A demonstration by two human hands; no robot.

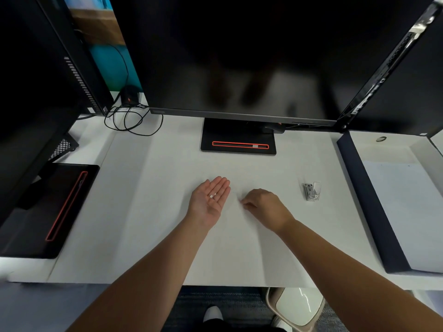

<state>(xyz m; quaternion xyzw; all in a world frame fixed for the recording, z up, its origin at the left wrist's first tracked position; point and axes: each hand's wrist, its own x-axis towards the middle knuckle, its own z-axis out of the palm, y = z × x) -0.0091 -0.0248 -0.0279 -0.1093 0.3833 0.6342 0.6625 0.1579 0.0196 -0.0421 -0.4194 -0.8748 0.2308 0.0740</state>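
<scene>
Small clear glass (317,188), right on the surface (153,212), holds thin metal bits (314,197). Much free room btw. hands and monitor stand (238,144). Left hand (211,201) is palm up, fingers straight, w/ two tiny white round pieces (212,195) lying on the palm. Right hand (261,203) just beside, fingertips curled together at the surface; if it pinches sth, I cannot tell.
</scene>
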